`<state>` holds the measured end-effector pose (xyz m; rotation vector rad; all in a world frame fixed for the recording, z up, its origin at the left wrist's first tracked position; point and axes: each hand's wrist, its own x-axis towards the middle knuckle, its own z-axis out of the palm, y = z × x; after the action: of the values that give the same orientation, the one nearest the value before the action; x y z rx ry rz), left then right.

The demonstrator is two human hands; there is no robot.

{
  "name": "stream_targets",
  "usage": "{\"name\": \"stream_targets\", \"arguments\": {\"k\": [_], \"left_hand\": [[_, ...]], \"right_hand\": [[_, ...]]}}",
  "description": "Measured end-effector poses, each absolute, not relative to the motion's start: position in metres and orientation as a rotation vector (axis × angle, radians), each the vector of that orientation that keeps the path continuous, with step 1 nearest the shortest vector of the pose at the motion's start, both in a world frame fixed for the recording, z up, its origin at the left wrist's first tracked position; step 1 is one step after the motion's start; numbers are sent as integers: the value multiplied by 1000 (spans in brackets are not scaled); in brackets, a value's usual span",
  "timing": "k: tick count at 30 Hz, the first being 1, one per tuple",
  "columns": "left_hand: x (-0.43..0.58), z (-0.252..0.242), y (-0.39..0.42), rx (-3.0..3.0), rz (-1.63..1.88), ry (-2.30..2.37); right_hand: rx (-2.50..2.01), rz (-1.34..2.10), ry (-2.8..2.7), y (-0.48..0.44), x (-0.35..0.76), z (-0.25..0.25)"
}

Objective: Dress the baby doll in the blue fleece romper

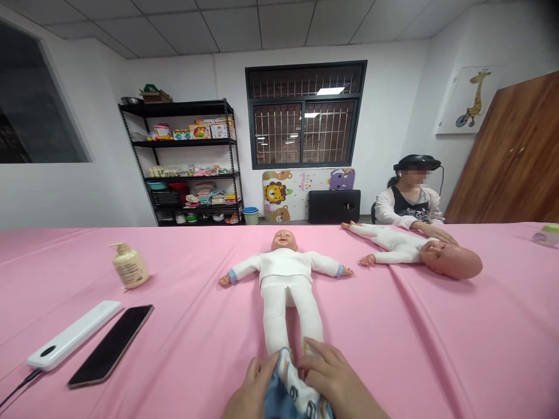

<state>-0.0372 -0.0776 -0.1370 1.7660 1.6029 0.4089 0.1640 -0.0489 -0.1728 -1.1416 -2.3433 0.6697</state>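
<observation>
A baby doll (286, 273) in white long sleeves and white trousers lies on its back on the pink-covered table (393, 349), feet towards me. A blue-and-white printed cloth (286, 396) is bunched at the doll's lower legs, hiding its feet. My left hand (255, 387) grips the cloth's left side. My right hand (334, 372) lies over its right side, fingers reaching the doll's shin. Whether the cloth goes around the legs or only lies against them is hidden.
To the left stand a cream pump bottle (130, 265), a white oblong device (72, 336) with a cable, and a black smartphone (110, 345). At the right, a seated person's hand (439, 234) rests on a second doll (402, 247). A black shelf (183, 163) stands behind.
</observation>
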Motion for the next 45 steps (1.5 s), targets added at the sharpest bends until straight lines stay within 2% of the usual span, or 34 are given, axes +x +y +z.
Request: {"name": "stream_targets", "arguments": {"k": [2,10,15,23,31,37,45], "left_hand": [[-32,-135,-71,1841,269,1668],[-18,-112,-11,2119,-42,1720],[-26,-105,44,2215,-89,1653],[-51,-119,97,2051,222,1361],[-68,-159,135,1706,600,935],[-58,-169,136,1725,922,1144],[-60,-161,167,2083,614,1752]], "right_hand": [[-1194,553,-2437,-34,158,-175],[-1333,486,-2637,26,154,-147],[-1362,470,-2552,75,147,-150],[-1244,645,-2470,143,138,-160],[-1250,501,-2534,157,137,-163],[-1330,447,-2661,152,121,-155],[-1314,523,-2675,186,121,-144]]}}
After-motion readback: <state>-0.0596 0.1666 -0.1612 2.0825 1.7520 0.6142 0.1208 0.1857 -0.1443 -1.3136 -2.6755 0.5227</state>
